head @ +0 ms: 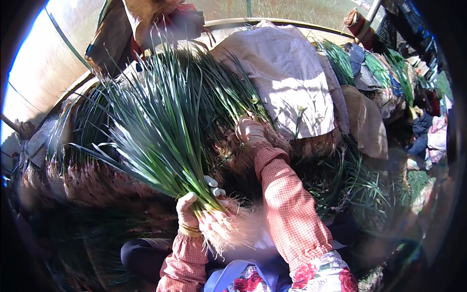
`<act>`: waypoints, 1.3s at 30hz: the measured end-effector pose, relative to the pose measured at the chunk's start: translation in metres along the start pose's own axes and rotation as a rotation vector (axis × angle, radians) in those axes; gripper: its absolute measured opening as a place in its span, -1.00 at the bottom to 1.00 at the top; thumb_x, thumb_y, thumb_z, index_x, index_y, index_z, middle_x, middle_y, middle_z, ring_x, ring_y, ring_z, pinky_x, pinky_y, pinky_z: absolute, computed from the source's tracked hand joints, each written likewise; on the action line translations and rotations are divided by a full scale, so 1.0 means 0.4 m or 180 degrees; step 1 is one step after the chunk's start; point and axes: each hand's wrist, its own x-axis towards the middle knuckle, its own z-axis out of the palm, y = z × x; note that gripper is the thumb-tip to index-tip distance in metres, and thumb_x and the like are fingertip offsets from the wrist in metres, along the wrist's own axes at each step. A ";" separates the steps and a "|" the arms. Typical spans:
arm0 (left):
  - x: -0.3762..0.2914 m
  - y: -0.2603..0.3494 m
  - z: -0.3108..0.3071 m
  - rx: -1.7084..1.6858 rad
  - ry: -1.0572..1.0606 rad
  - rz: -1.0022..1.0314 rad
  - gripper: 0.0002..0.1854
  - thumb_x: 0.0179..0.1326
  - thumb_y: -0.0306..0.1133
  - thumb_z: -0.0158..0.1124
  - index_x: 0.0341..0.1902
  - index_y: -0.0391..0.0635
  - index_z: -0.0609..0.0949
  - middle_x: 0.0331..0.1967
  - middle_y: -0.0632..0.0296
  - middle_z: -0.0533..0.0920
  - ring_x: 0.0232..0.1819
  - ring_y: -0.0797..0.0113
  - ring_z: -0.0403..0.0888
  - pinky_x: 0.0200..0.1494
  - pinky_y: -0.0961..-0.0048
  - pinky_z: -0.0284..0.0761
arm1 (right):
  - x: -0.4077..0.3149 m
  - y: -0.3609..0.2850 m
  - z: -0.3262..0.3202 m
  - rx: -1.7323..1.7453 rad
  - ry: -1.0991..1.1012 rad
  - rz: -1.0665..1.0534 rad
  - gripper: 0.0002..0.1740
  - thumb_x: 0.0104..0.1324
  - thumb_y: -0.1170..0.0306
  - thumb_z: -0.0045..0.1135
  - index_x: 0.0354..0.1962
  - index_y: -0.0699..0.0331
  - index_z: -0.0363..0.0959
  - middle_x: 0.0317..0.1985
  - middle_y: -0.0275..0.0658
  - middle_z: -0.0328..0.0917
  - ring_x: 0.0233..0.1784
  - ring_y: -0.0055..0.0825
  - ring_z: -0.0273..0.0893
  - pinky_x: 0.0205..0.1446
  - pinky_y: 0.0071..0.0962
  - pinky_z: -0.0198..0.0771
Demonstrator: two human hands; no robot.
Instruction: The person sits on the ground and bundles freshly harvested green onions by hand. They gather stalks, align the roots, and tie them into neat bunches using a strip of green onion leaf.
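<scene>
A thick bunch of green onions (175,157) fans up and to the left, its long leaves dark green and its pale roots hanging at the lower right. My left hand (197,208), in a light work glove, is wrapped around the stems just above the roots. Further forward, my right hand (251,129), also gloved, grips stems at the base of a pile of green onions (222,87). Some of its fingers are hidden, so how many stalks it holds is unclear. Red checked sleeve covers reach both wrists.
A white woven sheet (288,80) lies over the pile to the right. More green onions (91,146) are heaped at the left, roots facing me. Loose leaves (357,186) litter the ground at the right. Beyond them a co-worker's dark sleeve (421,127) shows beside another bunch.
</scene>
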 end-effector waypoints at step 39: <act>-0.005 -0.106 -0.116 0.0143 0.0641 0.0113 -0.33 0.14 -0.15 0.19 0.19 -0.46 0.37 0.02 -0.27 0.54 -0.19 -0.12 0.65 -0.13 0.05 0.65 | -0.412 0.001 -0.017 0.6218 0.0569 0.1469 -0.69 0.36 0.31 0.15 -0.10 0.39 0.44 -0.47 -0.34 0.58 -0.53 -0.73 0.39 -0.53 -0.69 0.28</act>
